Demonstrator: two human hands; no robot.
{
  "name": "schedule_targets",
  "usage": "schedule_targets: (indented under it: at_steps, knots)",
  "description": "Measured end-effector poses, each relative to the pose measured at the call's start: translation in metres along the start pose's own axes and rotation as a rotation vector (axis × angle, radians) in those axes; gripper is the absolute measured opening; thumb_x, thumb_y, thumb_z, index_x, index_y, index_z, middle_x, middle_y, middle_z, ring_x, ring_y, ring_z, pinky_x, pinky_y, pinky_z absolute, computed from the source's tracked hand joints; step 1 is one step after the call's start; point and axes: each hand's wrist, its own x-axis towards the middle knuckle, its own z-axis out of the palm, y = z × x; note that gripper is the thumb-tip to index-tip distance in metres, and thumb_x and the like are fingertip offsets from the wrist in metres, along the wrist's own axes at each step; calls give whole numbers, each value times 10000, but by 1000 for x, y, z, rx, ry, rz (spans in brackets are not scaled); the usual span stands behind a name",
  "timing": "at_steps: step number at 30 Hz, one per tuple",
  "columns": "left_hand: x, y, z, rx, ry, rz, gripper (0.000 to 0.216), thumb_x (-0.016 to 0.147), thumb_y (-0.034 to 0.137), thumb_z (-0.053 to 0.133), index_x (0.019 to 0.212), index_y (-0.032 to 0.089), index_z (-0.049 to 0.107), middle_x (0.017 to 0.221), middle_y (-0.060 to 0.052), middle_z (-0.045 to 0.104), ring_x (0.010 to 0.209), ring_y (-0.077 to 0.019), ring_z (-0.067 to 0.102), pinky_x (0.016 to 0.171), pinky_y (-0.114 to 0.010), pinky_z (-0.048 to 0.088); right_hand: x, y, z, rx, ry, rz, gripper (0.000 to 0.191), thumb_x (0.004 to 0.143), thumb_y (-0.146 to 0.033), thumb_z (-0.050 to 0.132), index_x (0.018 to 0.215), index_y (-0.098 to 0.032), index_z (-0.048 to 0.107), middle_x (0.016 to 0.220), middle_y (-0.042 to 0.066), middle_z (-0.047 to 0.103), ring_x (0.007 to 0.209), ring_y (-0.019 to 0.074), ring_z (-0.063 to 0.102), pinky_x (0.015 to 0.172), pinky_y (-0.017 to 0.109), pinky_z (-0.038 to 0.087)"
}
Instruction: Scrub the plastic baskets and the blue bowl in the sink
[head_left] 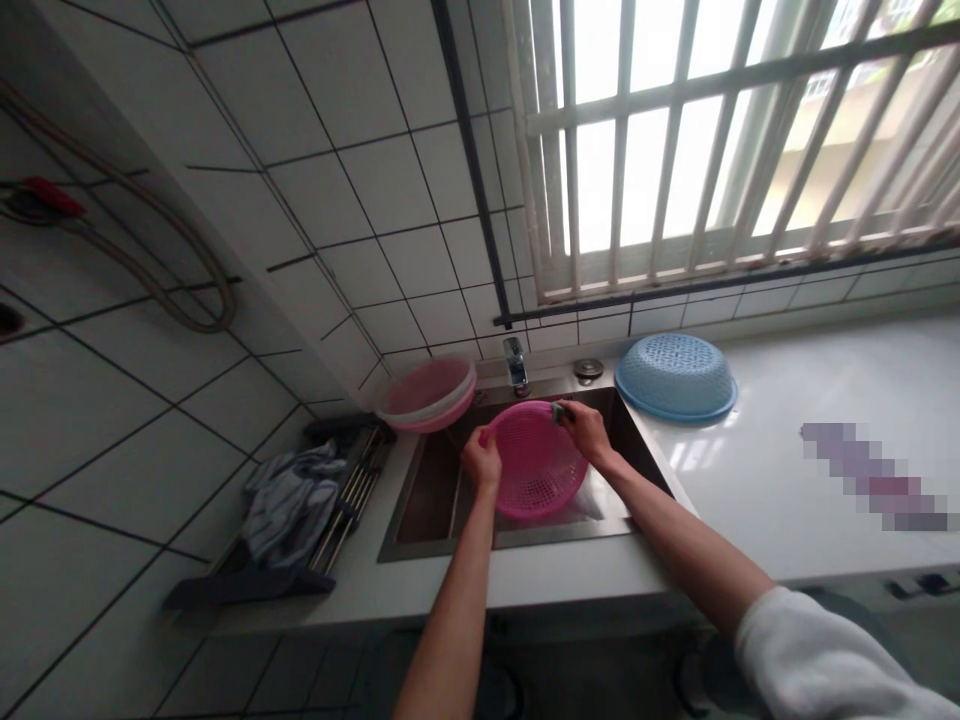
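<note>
A bright pink plastic colander is held tilted over the steel sink. My left hand grips its left rim, fingers curled. My right hand is closed on a small dark scrubbing pad pressed against the colander's upper right rim. Both arms reach in from the bottom of the view.
A tap stands behind the sink. A pale pink basin rests at the sink's back left corner. A blue colander lies upside down on the white counter to the right. A rack with a grey cloth sits left.
</note>
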Motion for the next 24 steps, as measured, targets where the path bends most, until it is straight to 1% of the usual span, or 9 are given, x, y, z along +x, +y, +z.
schedule_targets:
  at_steps: [1, 3, 5, 8, 11, 15, 18, 22, 24]
  knots:
    - [2, -3, 0, -12, 2, -14, 209, 1010, 308, 589, 1110, 202, 739, 1057, -91, 800, 944, -216, 741, 828, -272, 506, 1, 6, -5, -8, 14, 45, 342, 921, -161, 610, 1224, -217, 759, 1201, 79, 784, 1067, 257, 752, 1008, 407, 572]
    - [4, -6, 3, -20, -59, -19, 194, 983, 254, 624, 1139, 201, 727, 1084, -84, 796, 971, -213, 742, 860, -279, 520, 1, 15, -10, -24, 21, 89, 345, 907, -151, 611, 1210, -210, 764, 1185, 81, 789, 1045, 263, 757, 999, 408, 572]
    - [4, -5, 8, -24, -144, 10, 301, 929, 185, 684, 1227, 220, 705, 1158, -71, 787, 1031, -207, 740, 914, -291, 536, 1, 15, -10, -41, 1, 74, 349, 904, -127, 604, 1199, -220, 766, 1187, 74, 788, 1050, 257, 755, 996, 392, 569]
    - [2, -2, 14, -38, -205, 159, 509, 883, 152, 739, 1373, 253, 645, 1357, -72, 719, 1221, -205, 687, 1064, -324, 516, -1, 4, -3, -70, -68, -2, 352, 913, -96, 591, 1178, -246, 767, 1190, 56, 786, 1060, 238, 749, 992, 361, 565]
    - [2, 0, 14, -28, -228, 287, 484, 921, 151, 695, 1390, 263, 651, 1433, -61, 677, 1311, -194, 639, 1156, -326, 462, -3, -11, 3, -64, -125, -80, 352, 938, -96, 578, 1203, -249, 753, 1213, 54, 776, 1081, 226, 741, 994, 345, 563]
    - [4, 0, 9, 13, -219, 249, 313, 1019, 204, 563, 1275, 277, 729, 1317, -41, 748, 1193, -185, 707, 1078, -301, 507, -6, -20, 7, -39, -171, -123, 363, 947, -94, 581, 1227, -260, 744, 1210, 44, 776, 1081, 221, 746, 996, 340, 568]
    - [0, 5, 10, 70, -218, 266, 278, 1037, 244, 547, 1217, 297, 753, 1256, -34, 772, 1127, -194, 730, 1004, -287, 526, -8, -25, 14, -76, -183, -157, 381, 930, -82, 599, 1235, -255, 749, 1250, 57, 765, 1120, 230, 738, 1022, 349, 565]
    - [-6, 12, 15, 112, -314, 334, 274, 1044, 246, 535, 1192, 296, 761, 1212, -34, 784, 1089, -190, 737, 945, -261, 521, -10, -32, 28, -62, -235, -261, 398, 928, -86, 604, 1267, -238, 745, 1307, 70, 744, 1188, 220, 713, 1080, 344, 537]
    - [-7, 12, 14, 101, -289, 303, 276, 1047, 261, 531, 1196, 297, 760, 1220, -38, 782, 1093, -193, 736, 935, -261, 517, -8, -31, 29, -46, -227, -259, 393, 932, -94, 607, 1273, -233, 744, 1313, 75, 742, 1199, 220, 710, 1085, 347, 535]
